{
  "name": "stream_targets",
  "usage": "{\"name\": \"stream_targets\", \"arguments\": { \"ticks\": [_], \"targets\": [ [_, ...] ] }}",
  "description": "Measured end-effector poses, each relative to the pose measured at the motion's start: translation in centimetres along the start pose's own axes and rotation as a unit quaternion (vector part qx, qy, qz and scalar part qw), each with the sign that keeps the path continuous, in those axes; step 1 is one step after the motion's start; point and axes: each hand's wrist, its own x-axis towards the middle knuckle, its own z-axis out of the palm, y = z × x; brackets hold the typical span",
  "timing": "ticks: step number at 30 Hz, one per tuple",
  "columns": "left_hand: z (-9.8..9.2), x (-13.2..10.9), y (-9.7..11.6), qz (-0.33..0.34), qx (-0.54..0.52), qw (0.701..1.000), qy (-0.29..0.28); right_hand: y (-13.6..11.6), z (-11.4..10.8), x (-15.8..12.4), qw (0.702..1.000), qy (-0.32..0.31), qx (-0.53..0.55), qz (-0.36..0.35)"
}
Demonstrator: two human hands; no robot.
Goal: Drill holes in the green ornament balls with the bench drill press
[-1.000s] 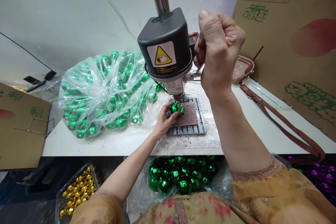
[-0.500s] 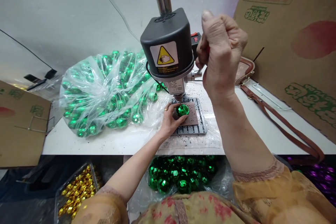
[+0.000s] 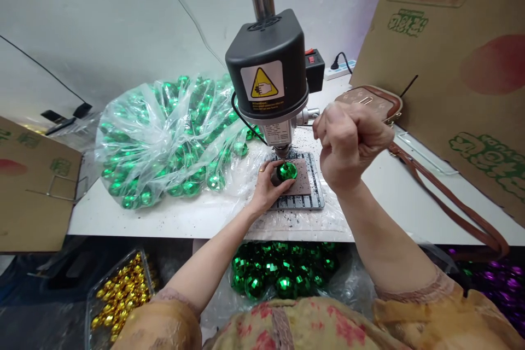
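My left hand [image 3: 267, 185] has its thumb and fingers closed around a shiny green faceted ball [image 3: 287, 171]. The ball rests on a brownish square pad [image 3: 301, 183] on the slotted metal base [image 3: 316, 197] of a small drill press [image 3: 268, 71]. Just above the ball is the tip of the press's chuck [image 3: 282, 150]. My right hand [image 3: 355, 145] is closed in a fist beside the press, at the outer end of its feed lever [image 3: 314, 112]. Most of that lever is hidden behind my fingers.
A clear plastic bag [image 3: 164, 142] of green balls lies left of the press. More green balls [image 3: 283, 273] sit below the table's front edge, with gold ones in a clear bin [image 3: 150, 273]. A handbag [image 3: 396, 99] and a large carton [image 3: 455, 87] stand right. Dark shavings litter the base.
My right hand has come down and slightly toward me with the lever, uncovering the switch box and handbag. My left hand still holds the ball on the pad. The view has shifted slightly.
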Motion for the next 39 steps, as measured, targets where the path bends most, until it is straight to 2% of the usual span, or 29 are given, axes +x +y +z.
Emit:
{"name": "stream_targets", "arguments": {
  "ticks": [7, 20, 27, 30, 33, 36, 39],
  "targets": [
    [0.0, -0.1, 0.2, 0.002, 0.002, 1.0, 0.005, 0.4, -0.6, -0.7, 0.999, -0.012, -0.03, -0.011],
    [0.0, -0.2, 0.2, -0.005, -0.008, 1.0, 0.007, 1.7, -1.4, -1.6, 0.996, -0.02, -0.017, -0.085],
    [0.0, -0.4, 0.3, 0.002, -0.012, 1.0, 0.007, 1.6, -2.0, -2.6, 0.991, -0.049, -0.011, -0.121],
    [0.1, -0.5, 0.3, -0.007, -0.013, 1.0, 0.012, 1.0, -0.9, -1.6, 0.996, -0.011, -0.016, -0.082],
    [0.1, -0.3, 0.2, -0.021, -0.009, 1.0, 0.022, 0.1, 0.5, 0.4, 1.0, 0.02, -0.007, -0.011],
    [0.0, -0.4, 0.5, -0.018, 0.027, 0.998, 0.046, -0.5, 1.4, 2.5, 0.998, 0.007, 0.003, 0.062],
    [-0.2, -2.0, 1.9, 0.031, 0.111, 0.989, 0.096, -0.6, 1.6, 3.7, 0.994, -0.004, 0.009, 0.105]
  ]
}}
